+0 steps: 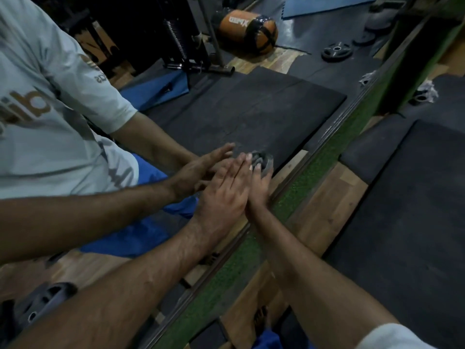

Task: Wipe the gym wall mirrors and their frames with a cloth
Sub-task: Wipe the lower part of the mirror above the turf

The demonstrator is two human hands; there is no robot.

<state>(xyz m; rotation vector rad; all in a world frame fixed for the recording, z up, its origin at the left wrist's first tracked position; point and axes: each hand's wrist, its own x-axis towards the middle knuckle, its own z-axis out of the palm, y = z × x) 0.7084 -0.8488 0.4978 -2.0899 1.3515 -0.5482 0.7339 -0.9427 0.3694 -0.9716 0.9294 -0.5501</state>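
The wall mirror (251,109) fills the left of the view, and its dark frame (329,127) runs diagonally from the bottom centre to the upper right. My left hand (224,195) lies flat on the glass with straight fingers. Beside it, my right hand (260,183) is seen edge-on and presses a crumpled grey cloth (264,159) against the glass close to the frame. Its fingers look straight. The mirror reflects my white shirt, both arms and both hands.
A green turf strip (314,170) runs along the frame. Wooden floor (334,210) and black mats (415,222) lie to the right. The mirror reflects an orange bag (247,30), a weight plate (336,52) and a machine base (201,68).
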